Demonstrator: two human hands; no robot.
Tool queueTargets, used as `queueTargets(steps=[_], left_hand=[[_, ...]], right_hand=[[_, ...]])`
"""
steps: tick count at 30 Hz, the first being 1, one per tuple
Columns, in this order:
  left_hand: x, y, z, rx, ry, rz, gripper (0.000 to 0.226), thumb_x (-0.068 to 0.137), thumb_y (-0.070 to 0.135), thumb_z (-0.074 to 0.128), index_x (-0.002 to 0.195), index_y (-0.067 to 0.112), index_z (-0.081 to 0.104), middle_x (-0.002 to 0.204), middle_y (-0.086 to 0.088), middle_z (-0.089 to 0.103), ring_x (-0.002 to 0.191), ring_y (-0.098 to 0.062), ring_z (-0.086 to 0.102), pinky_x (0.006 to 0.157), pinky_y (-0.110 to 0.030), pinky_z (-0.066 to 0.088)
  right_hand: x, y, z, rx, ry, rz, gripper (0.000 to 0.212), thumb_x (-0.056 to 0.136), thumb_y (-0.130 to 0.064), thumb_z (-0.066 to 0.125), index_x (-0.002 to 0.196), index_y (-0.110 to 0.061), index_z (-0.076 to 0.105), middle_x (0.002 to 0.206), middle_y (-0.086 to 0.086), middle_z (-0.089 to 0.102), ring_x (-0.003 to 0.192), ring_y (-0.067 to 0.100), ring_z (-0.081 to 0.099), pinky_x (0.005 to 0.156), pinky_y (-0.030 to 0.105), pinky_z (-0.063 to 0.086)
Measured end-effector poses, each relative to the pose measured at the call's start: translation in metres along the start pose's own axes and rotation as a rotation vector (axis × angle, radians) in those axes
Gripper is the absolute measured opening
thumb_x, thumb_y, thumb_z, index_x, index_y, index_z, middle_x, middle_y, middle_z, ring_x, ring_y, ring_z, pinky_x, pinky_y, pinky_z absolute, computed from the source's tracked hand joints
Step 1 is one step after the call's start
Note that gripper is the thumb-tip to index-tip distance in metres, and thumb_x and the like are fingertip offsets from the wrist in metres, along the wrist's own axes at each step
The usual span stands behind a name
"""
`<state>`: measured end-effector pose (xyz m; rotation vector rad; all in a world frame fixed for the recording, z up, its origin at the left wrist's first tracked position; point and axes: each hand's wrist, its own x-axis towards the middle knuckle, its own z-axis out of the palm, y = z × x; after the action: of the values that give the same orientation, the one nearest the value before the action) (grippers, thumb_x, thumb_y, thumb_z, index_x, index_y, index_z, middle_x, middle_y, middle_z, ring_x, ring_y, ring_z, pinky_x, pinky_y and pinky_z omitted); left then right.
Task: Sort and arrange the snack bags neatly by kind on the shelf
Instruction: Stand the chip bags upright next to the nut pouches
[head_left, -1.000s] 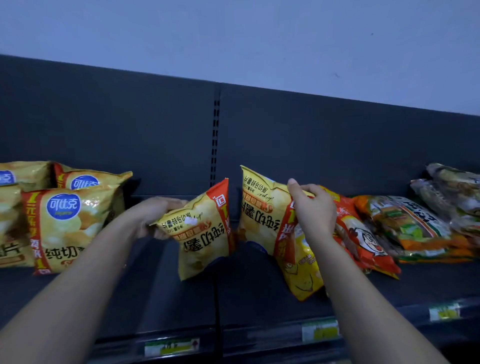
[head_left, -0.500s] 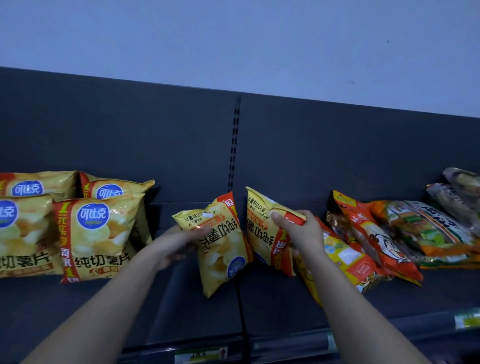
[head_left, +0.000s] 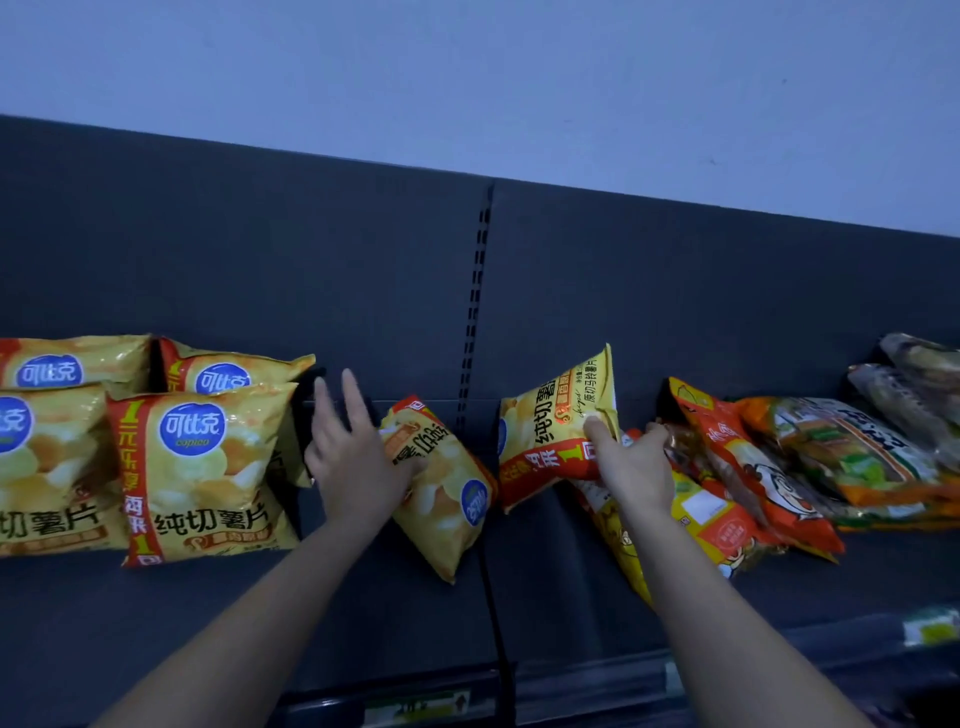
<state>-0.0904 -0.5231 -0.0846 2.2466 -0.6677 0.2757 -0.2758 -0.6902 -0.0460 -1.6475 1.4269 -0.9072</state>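
A yellow chip bag (head_left: 447, 499) lies tilted on the dark shelf (head_left: 249, 613), just left of the centre post. My left hand (head_left: 353, 457) is against its left edge with the fingers straight and spread upward. A second yellow chip bag (head_left: 550, 431) is held up, turned on its side, right of the post. My right hand (head_left: 631, 465) grips its lower right corner. Several matching yellow chip bags (head_left: 202, 467) stand in rows at the left.
Right of my right hand lies a mixed pile: a yellow bag (head_left: 696, 519), an orange-red bag (head_left: 748, 467), green-orange bags (head_left: 841, 452) and dark bags (head_left: 914, 384) at the far right. A price rail (head_left: 415, 706) runs along the shelf's front edge.
My left hand has opened and its bag now leans on the shelf. My right hand has turned its bag onto its side and raised it. The view has shifted left.
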Motion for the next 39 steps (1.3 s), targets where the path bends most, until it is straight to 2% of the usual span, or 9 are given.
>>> queueTargets(steps=[6, 10, 14, 19, 23, 25, 28, 34, 39], left_hand=[[0.009, 0.014, 0.004, 0.459, -0.586, 0.584, 0.094, 0.083, -0.002, 0.051, 0.153, 0.035, 0.001, 0.161, 0.003, -0.018, 0.148, -0.015, -0.013, 0.12, -0.044, -0.003], [0.015, 0.023, 0.005, 0.554, -0.754, 0.508, 0.081, 0.085, 0.027, 0.054, 0.153, 0.035, 0.01, 0.163, -0.001, 0.005, 0.145, -0.024, 0.015, 0.114, -0.043, 0.014], [0.022, 0.031, 0.005, 0.6, -0.748, 0.441, 0.093, 0.077, 0.064, 0.061, 0.152, 0.025, 0.021, 0.146, -0.001, 0.042, 0.133, -0.026, 0.029, 0.106, -0.039, 0.022], [0.017, 0.027, 0.01, 0.626, -0.745, 0.14, 0.118, 0.058, 0.091, 0.05, 0.151, 0.026, 0.018, 0.146, -0.002, 0.042, 0.135, -0.028, 0.036, 0.105, -0.046, 0.028], [0.016, 0.021, 0.014, 0.364, -0.814, -0.071, 0.109, 0.064, 0.092, 0.032, 0.147, 0.022, 0.031, 0.144, -0.005, 0.048, 0.129, -0.027, 0.046, 0.103, -0.042, 0.041], [0.018, 0.024, 0.01, 0.263, -0.844, -0.102, 0.077, 0.09, 0.065, 0.03, 0.15, 0.017, 0.027, 0.146, -0.009, 0.044, 0.128, -0.027, 0.046, 0.102, -0.037, 0.04], [0.022, 0.021, 0.001, 0.07, -0.871, -0.205, 0.052, 0.093, 0.038, 0.047, 0.142, 0.02, 0.041, 0.122, -0.006, 0.06, 0.105, -0.021, 0.061, 0.09, -0.033, 0.052], [0.008, 0.008, -0.015, -0.25, -0.976, -0.473, 0.053, 0.078, 0.039, 0.078, 0.115, 0.007, 0.058, 0.095, -0.012, 0.075, 0.088, -0.029, 0.072, 0.086, -0.047, 0.057], [-0.01, 0.008, -0.023, -0.44, -0.81, -0.542, 0.08, 0.072, 0.027, 0.084, 0.137, 0.008, 0.042, 0.092, -0.016, 0.073, 0.076, -0.03, 0.073, 0.064, -0.042, 0.06]], right_hand=[[0.002, 0.014, 0.005, -0.466, -0.041, -0.343, 0.103, 0.079, -0.017, 0.07, 0.156, -0.027, 0.002, 0.162, 0.014, 0.0, 0.149, 0.032, 0.002, 0.117, 0.046, 0.022], [0.005, 0.018, 0.011, -0.728, -0.256, -0.397, 0.086, 0.084, -0.038, 0.066, 0.154, -0.026, 0.017, 0.16, 0.004, 0.019, 0.148, 0.025, 0.013, 0.118, 0.051, 0.011], [0.01, 0.004, 0.004, -0.834, -0.082, -0.368, 0.06, 0.091, -0.056, 0.051, 0.14, -0.023, 0.04, 0.132, 0.002, 0.057, 0.127, 0.026, 0.046, 0.106, 0.048, 0.026], [0.019, -0.004, 0.009, -1.046, -0.193, -0.329, 0.054, 0.084, -0.063, 0.055, 0.119, -0.023, 0.064, 0.139, 0.005, 0.047, 0.134, 0.026, 0.035, 0.107, 0.048, 0.026], [0.025, -0.004, 0.007, -0.803, -0.38, -0.234, 0.045, 0.083, -0.06, 0.06, 0.089, -0.015, 0.056, 0.104, 0.003, 0.064, 0.108, 0.022, 0.059, 0.081, 0.032, 0.046], [0.023, -0.005, 0.003, -0.752, -0.422, -0.189, 0.056, 0.079, -0.058, 0.068, 0.111, -0.015, 0.051, 0.115, 0.002, 0.062, 0.11, 0.022, 0.059, 0.087, 0.033, 0.048], [0.022, -0.005, -0.001, -0.57, -0.562, -0.04, 0.069, 0.076, -0.05, 0.077, 0.126, -0.011, 0.049, 0.121, 0.002, 0.057, 0.119, 0.025, 0.054, 0.096, 0.033, 0.046], [0.02, 0.007, -0.004, -0.244, -0.65, 0.034, 0.066, 0.074, -0.042, 0.081, 0.123, -0.008, 0.053, 0.114, 0.002, 0.056, 0.118, 0.026, 0.054, 0.094, 0.031, 0.044], [0.015, 0.023, 0.001, -0.011, -0.548, -0.016, 0.063, 0.061, -0.049, 0.086, 0.111, -0.018, 0.061, 0.105, 0.001, 0.069, 0.098, 0.022, 0.065, 0.092, 0.043, 0.053]])
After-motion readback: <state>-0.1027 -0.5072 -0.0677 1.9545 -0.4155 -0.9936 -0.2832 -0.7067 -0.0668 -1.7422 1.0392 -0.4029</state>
